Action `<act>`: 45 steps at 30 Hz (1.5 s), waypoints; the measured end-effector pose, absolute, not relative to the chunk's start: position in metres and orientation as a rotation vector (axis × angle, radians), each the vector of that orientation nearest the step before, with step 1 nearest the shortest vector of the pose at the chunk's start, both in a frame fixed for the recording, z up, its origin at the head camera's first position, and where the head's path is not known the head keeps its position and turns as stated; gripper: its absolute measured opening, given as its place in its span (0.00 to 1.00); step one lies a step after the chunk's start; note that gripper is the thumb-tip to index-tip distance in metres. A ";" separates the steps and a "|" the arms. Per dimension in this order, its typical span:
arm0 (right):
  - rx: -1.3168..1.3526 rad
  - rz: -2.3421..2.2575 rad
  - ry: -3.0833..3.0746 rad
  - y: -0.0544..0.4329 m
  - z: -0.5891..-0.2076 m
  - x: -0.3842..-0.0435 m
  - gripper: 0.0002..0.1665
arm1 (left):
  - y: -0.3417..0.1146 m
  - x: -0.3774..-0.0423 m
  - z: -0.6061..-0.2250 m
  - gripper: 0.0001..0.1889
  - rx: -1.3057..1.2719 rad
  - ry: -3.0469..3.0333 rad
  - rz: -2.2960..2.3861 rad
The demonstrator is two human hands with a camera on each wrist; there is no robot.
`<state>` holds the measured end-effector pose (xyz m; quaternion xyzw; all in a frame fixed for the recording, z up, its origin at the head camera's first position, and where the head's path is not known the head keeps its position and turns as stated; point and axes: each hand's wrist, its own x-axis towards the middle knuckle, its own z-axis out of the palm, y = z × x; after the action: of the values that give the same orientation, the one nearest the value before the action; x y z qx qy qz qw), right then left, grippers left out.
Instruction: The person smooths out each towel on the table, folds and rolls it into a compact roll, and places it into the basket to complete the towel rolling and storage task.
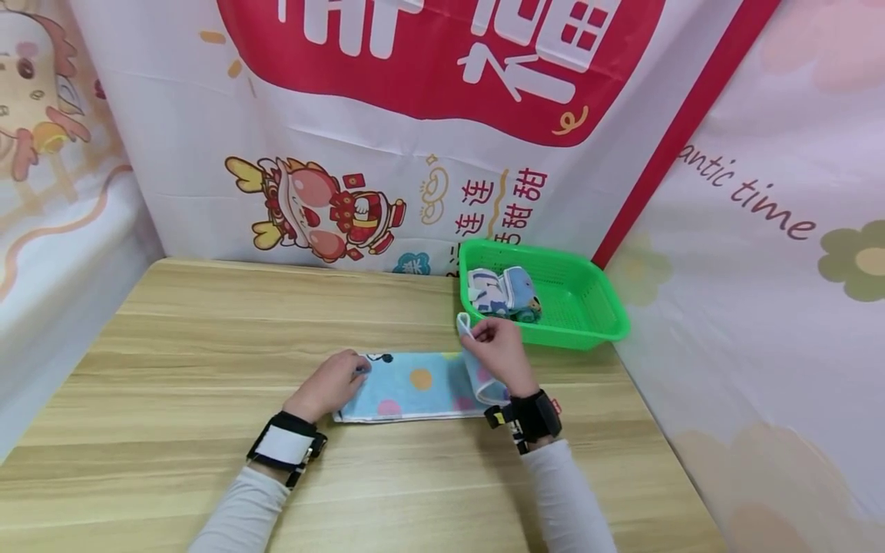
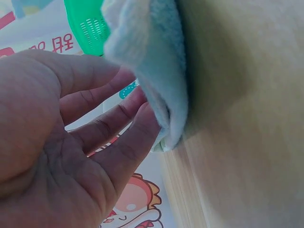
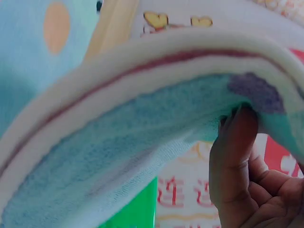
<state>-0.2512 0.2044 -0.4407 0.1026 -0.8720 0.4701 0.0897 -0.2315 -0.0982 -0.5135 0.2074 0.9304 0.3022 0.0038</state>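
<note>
A light-blue towel with coloured dots and a white edge lies folded into a long strip on the table. Its right end is lifted and curls over, and my right hand pinches that raised end. In the right wrist view, the thumb presses against the blue cloth under its pale border; the fingertips are partly hidden. My left hand rests at the strip's left end. Seen from the left wrist, its fingers are loosely extended and touch the side of the towel's folded layers.
Behind the right hand, a green plastic basket stands at the table's back right. Folded printed cloth lies in its left part. The wooden table meets a printed hanging at the back and another on the right.
</note>
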 end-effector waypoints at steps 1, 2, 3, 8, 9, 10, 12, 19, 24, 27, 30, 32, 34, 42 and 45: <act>0.315 1.407 -2.595 0.198 -0.442 -0.251 0.05 | -0.098 -0.232 -0.514 0.11 0.645 2.913 0.960; 0.328 1.418 -2.593 0.192 -0.442 -0.251 0.04 | -0.099 -0.232 -0.515 0.11 0.640 2.910 0.975; 0.337 1.429 -2.593 0.186 -0.443 -0.252 0.04 | -0.099 -0.233 -0.516 0.11 0.634 2.906 0.990; 0.389 1.476 -2.595 0.160 -0.445 -0.253 0.06 | -0.100 -0.238 -0.520 0.11 0.624 2.894 1.045; 0.399 1.482 -2.597 0.156 -0.446 -0.252 0.06 | -0.101 -0.238 -0.520 0.11 0.627 2.891 1.049; 0.405 1.483 -2.602 0.151 -0.447 -0.252 0.06 | -0.101 -0.239 -0.521 0.11 0.630 2.886 1.056; 0.415 1.482 -2.610 0.143 -0.449 -0.252 0.06 | -0.102 -0.240 -0.523 0.12 0.633 2.876 1.071; 0.504 1.526 -2.620 0.112 -0.460 -0.254 0.05 | -0.107 -0.244 -0.527 0.12 0.632 2.821 1.155; 0.558 1.559 -2.628 0.093 -0.465 -0.255 0.04 | -0.110 -0.248 -0.526 0.14 0.643 2.756 1.209; 0.588 1.566 -2.638 0.086 -0.469 -0.256 0.03 | -0.110 -0.249 -0.521 0.16 0.645 2.708 1.280; 0.621 1.565 -2.646 0.082 -0.472 -0.257 0.03 | -0.108 -0.248 -0.512 0.20 0.647 2.652 1.384; 0.653 1.559 -2.645 0.080 -0.473 -0.257 0.03 | -0.107 -0.246 -0.505 0.21 0.661 2.622 1.455; 0.697 1.558 -2.643 0.079 -0.473 -0.258 0.03 | -0.106 -0.244 -0.499 0.22 0.663 2.597 1.509; 0.963 1.537 -2.703 0.083 -0.471 -0.258 0.11 | -0.108 -0.239 -0.489 0.15 0.601 2.590 1.577; 1.022 1.512 -2.702 0.093 -0.474 -0.257 0.13 | -0.111 -0.240 -0.492 0.11 0.558 2.621 1.571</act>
<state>-0.2573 0.0930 -0.4737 0.3128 -0.8273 0.4628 -0.0596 -0.2398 -0.1106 -0.4916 0.1797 0.8436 0.5056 0.0177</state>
